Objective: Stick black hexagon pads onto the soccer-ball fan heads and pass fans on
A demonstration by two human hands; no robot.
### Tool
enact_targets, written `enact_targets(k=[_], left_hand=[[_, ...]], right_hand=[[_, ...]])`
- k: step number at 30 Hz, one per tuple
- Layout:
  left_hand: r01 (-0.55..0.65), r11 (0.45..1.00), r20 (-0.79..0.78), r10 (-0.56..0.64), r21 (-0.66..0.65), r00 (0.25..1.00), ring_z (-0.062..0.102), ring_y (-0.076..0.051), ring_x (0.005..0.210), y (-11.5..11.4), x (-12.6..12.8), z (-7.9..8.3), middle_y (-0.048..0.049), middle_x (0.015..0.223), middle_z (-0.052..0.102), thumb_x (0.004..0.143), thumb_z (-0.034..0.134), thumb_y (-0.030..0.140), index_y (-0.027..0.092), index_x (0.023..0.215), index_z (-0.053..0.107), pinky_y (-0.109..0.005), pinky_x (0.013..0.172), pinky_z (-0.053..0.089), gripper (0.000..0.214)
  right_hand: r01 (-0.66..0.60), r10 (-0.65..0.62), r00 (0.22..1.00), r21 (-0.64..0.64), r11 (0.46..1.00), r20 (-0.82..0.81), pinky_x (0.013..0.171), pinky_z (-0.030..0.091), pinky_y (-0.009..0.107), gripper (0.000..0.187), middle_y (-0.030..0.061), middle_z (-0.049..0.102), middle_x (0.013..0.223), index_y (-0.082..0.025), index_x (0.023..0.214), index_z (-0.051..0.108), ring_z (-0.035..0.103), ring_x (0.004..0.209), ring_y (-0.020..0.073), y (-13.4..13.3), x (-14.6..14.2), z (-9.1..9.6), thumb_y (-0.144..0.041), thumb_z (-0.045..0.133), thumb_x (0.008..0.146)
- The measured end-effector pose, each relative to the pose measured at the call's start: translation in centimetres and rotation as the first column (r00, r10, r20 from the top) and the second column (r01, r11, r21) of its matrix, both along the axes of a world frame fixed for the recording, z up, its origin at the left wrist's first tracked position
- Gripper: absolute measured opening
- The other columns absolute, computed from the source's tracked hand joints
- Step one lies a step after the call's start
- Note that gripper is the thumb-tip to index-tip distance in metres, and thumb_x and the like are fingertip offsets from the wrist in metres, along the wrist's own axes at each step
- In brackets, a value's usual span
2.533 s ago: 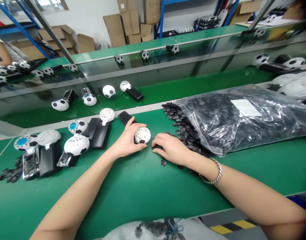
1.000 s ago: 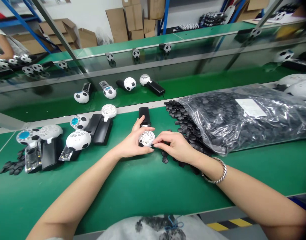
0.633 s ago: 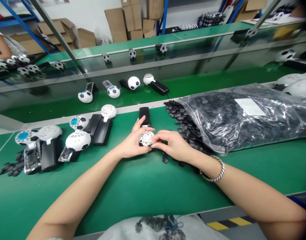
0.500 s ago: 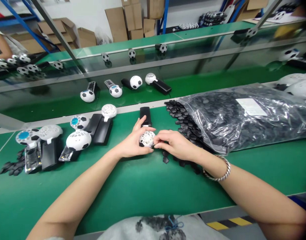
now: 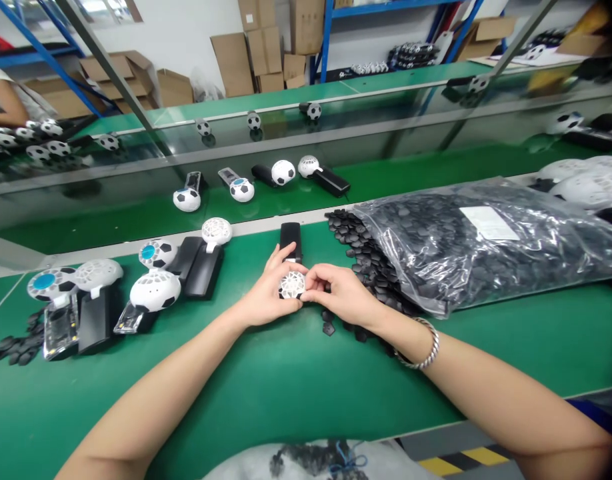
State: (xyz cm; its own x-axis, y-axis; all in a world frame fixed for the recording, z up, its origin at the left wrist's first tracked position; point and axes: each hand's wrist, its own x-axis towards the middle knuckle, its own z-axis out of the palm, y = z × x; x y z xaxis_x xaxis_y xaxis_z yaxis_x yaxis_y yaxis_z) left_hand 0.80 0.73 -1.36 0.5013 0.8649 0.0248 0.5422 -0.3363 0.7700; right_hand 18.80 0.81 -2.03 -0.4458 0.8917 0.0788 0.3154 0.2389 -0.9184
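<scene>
My left hand (image 5: 263, 297) grips a small fan with a white football-shaped grille head (image 5: 291, 285) and a black handle (image 5: 291, 239) that points away from me on the green bench. My right hand (image 5: 342, 291) presses its pinched fingertips against the right side of the grille head; whatever small piece it holds is hidden. Loose black hexagon pieces (image 5: 359, 257) lie just right of my hands, spilled from the mouth of a clear bag (image 5: 486, 240).
Several football fans and black handles (image 5: 156, 280) lie at the left, with a small heap of black pieces (image 5: 16, 340) at the far left. More fans (image 5: 241, 189) sit on the lower belt behind. A person's arm (image 5: 6, 100) shows at the far left.
My right hand moved from the loose black pieces to the fan's grille head and now presses on it. The fans on the rear belt have drifted to the right.
</scene>
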Motion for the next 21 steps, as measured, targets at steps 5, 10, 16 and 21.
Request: enact_targets(k=[5, 10, 16, 21], left_hand=[[0.011, 1.000, -0.013, -0.011, -0.010, 1.000, -0.002, -0.033, 0.138, -0.1, -0.1, 0.3, -0.0098, 0.149, 0.012, 0.061, 0.064, 0.014, 0.020, 0.106, 0.053, -0.053, 0.109, 0.010, 0.047], [-0.039, 0.998, -0.097, 0.035, -0.049, 0.995, 0.000, -0.036, 0.137, 0.2, -1.4, 0.6, -0.0091, 0.147, 0.007, 0.061, 0.068, 0.019, 0.024, 0.114, 0.052, -0.054, 0.107, 0.017, 0.056], [-0.169, 0.985, -0.116, 0.163, -0.042, 0.980, 0.020, -0.033, 0.132, 0.6, -1.7, 0.8, -0.0098, 0.126, 0.031, 0.060, 0.070, 0.026, 0.024, 0.112, 0.052, -0.048, 0.107, 0.025, 0.055], [0.007, 0.997, -0.070, -0.013, -0.077, 0.997, 0.035, -0.025, 0.126, 0.9, -2.5, 1.1, -0.0052, 0.130, 0.037, 0.065, 0.061, 0.014, 0.027, 0.119, 0.047, -0.041, 0.107, 0.027, 0.058]], right_hand=[[-0.043, 0.044, 0.999, -0.155, 0.987, 0.002, 0.052, 0.038, 0.021, 0.017, -0.0045, 0.051, 0.059, -0.016, 0.069, 0.054, 0.046, 0.054, 0.0091, 0.8, 0.7, 0.1, -0.027, 0.067, 0.070], [-0.038, -0.061, 0.902, 0.218, 0.975, 0.427, 0.069, 0.043, 0.029, 0.017, 0.0042, 0.059, 0.090, -0.021, 0.092, 0.064, 0.055, 0.079, 0.0165, 1.1, 2.5, 0.3, -0.029, 0.064, 0.076], [-0.167, -0.006, 0.808, 0.240, 0.956, 0.589, 0.072, 0.043, 0.027, 0.011, 0.0058, 0.060, 0.087, -0.019, 0.086, 0.067, 0.057, 0.082, 0.0177, 0.6, 1.8, -0.1, -0.017, 0.057, 0.081], [-0.136, -0.008, 0.823, 0.210, 0.968, 0.569, 0.065, 0.042, 0.025, 0.007, 0.0040, 0.059, 0.080, -0.018, 0.080, 0.064, 0.055, 0.070, 0.0145, 1.0, 2.2, 0.1, -0.013, 0.061, 0.076]])
